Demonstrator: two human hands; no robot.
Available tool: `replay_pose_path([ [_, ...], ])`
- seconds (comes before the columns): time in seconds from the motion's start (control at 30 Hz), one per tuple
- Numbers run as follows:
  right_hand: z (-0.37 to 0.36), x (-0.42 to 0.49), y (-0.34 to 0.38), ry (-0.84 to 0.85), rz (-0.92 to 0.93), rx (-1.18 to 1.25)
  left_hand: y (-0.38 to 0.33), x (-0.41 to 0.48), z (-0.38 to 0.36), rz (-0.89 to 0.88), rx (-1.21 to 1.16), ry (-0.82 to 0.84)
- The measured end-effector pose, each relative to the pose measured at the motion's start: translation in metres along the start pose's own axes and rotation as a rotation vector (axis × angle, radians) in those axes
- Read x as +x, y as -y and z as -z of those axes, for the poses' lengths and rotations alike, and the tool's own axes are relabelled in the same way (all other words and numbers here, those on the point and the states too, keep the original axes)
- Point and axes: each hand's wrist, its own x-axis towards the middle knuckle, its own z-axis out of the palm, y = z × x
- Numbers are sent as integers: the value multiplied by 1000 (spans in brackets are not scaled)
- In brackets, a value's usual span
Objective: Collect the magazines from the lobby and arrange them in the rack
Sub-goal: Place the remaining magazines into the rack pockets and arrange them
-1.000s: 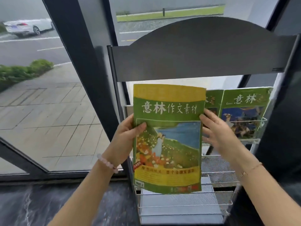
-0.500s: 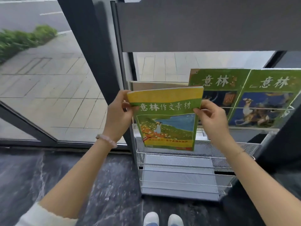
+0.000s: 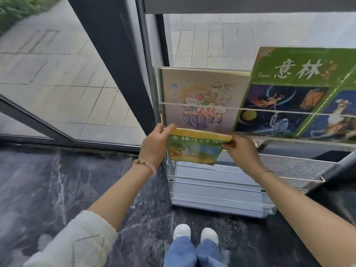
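Between the pinching fingers of left hand (image 3: 154, 145) and right hand (image 3: 243, 151), green magazine (image 3: 194, 149) now sunk from chest-high to the rack (image 3: 221, 182) tier below the pastel magazine (image 3: 200, 101), probably nearly seated, lower edge blurred.

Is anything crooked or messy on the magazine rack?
Yes, a little. On the top shelf, the green magazine leans sideways and covers the right edge of the pink cartoon one, which stands straight. Nothing looks torn or dropped. The yellow-green magazine is in both hands, not shelved yet.
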Motion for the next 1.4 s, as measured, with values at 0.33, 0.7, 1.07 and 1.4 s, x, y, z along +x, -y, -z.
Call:
replay_pose_path([
  [0.33, -37, 1, -31, -45, 61, -260, 19, -5, -38, -25, 172, 40],
  [0.7, -60, 3, -48, 8, 43, -228, 39, -17, -64, -138, 183, 135],
  [1.07, -83, 12, -51, 8, 36, -211, 53, -8, -86, -31, 159, 227],
  [1.4, -76, 6, -62, 127, -137, -208, 30, -6, -71, 63, 247, 354],
])
